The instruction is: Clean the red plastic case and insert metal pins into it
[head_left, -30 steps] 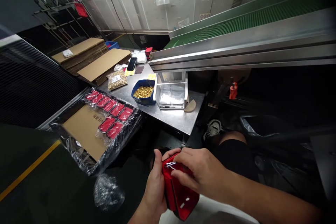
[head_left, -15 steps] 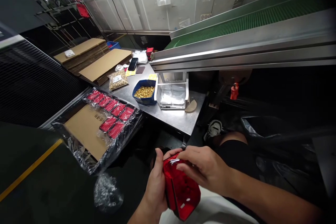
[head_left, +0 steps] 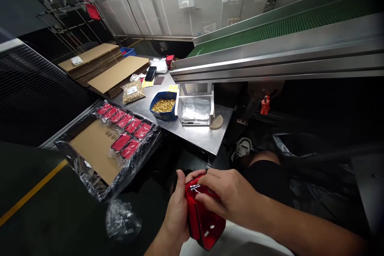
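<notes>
Hands first, since it's just the one head view: the left hand (head_left: pixel 177 212) is wrapped around a glossy red moulded plastic housing (head_left: pixel 204 220) down at 6 o'clock, low in the picture over the person's lap, thumb up along its near edge. The right hand (head_left: pixel 231 196) comes in from 4 o'clock and sits on top of the housing, fingers closed on its upper rim right where a small silver metal clip (head_left: pixel 195 187) shows. So both hands are gripping the same part; whether the right fingertips actually pinch the clip itself, can't tell.

Up at 11 o'clock there's a stainless steel counter (head_left: pixel 201 136). On it sits a blue plastic bin full of small brass bits (head_left: pixel 163 106), and just to its right a clear plastic box with white bags inside (head_left: pixel 195 107). Further back on the counter, a clear bag of more brass pieces (head_left: pixel 132 91) and a black phone (head_left: pixel 150 73).

At 9 to 10 o'clock, a black tray lined with crinkly clear film (head_left: pixel 90 168) holds a flat brown cardboard sheet (head_left: pixel 96 148) and a row of red parts in plastic wrap (head_left: pixel 126 126) along its far side.

At 1 to 2 o'clock, a green conveyor belt with a steel frame (head_left: pixel 285 28) runs across.
</notes>
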Demonstrator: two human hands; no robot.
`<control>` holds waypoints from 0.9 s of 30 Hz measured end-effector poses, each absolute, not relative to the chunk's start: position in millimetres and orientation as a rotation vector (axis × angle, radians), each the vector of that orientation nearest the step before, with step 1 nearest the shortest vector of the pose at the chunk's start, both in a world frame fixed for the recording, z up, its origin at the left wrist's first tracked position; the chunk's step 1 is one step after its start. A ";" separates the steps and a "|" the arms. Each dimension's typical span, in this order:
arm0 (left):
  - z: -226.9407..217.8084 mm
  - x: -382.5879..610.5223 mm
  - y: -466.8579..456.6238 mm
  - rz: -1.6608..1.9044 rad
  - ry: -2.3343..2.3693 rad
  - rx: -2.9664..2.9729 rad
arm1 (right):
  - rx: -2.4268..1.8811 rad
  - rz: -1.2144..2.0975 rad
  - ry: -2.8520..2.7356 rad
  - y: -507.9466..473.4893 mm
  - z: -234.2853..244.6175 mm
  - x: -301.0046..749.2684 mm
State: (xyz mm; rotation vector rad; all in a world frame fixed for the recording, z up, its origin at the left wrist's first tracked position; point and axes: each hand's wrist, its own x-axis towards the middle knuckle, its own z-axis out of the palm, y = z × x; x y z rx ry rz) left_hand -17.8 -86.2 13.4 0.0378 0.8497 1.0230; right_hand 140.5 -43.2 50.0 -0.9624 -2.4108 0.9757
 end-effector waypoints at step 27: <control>9.2 -13.9 -81.0 1.142 0.816 0.053 | -1.212 1.254 -1.913 -47.0 50.2 146.4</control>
